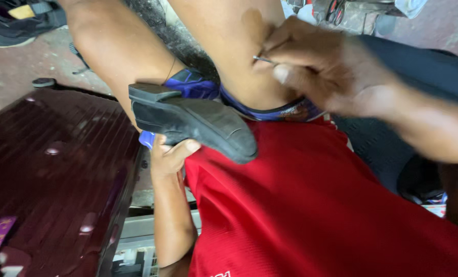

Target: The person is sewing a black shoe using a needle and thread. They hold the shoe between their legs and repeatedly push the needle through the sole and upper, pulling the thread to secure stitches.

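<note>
- Shoe (193, 125): black, dark-soled, lying sole-outward across the lap, propped against the bare legs just above the red shirt (311, 205).
- Left hand (168, 154): under the shoe at its lower edge, thumb curled up against the sole, fingers closed round it from beneath.
- Needle (264, 60): thin, metal, short length showing, pointing left toward the bare thigh.
- Right hand (321, 69): thumb and fingertips pressed together, pinching the needle; held well apart from the shoe, close to the thigh.
- Risk, as judged: the needle tip sits near bare skin, so a slip of the pinch could prick the leg; the shoe rests on one hand only and could roll off the lap.
- Suitcase (54, 169): dark maroon, ribbed hard shell, closed, left of the lap; contents hidden.
- Floor (18, 72): reddish, worn; another dark shoe (13, 20) lies at the upper left.
</note>
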